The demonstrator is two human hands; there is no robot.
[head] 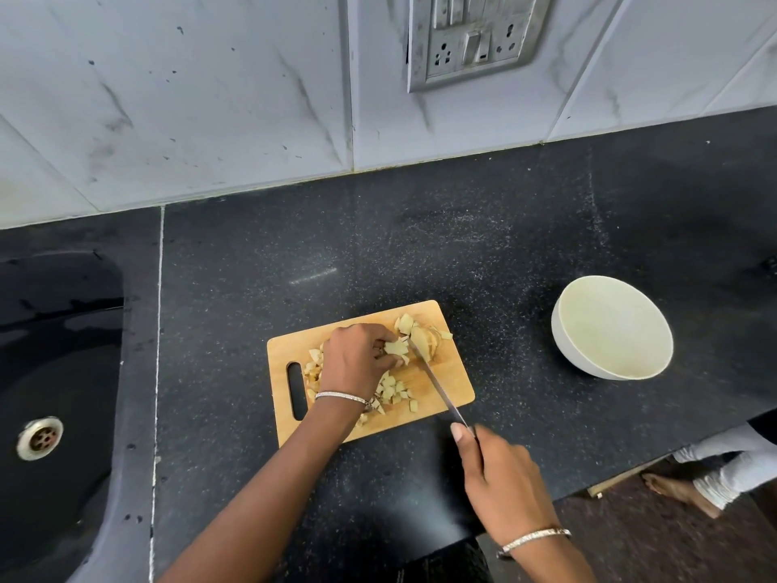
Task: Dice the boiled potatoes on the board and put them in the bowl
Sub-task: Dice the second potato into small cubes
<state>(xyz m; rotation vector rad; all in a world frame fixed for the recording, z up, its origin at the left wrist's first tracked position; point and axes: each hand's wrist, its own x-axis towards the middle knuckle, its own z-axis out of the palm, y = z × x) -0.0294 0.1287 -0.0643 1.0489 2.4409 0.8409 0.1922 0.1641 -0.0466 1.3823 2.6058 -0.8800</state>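
A wooden cutting board point(452, 378) lies on the black counter. Diced potato pieces point(393, 391) are scattered over its left and middle. At the far right corner sits a larger sliced potato piece point(422, 340). My left hand point(357, 359) rests over the board, fingers curled on potato slices beside the blade. My right hand point(498, 477) grips the handle of a knife point(437, 382), index finger along its spine, the blade tip in the potato. A white bowl point(563, 342) stands to the right of the board with nothing visible inside.
A black sink point(54, 372) with a metal drain point(40, 438) lies at the left. Tiled wall with a socket plate point(475, 40) runs behind. The counter's front edge drops off at the lower right, where a person's foot point(677, 492) shows on the floor.
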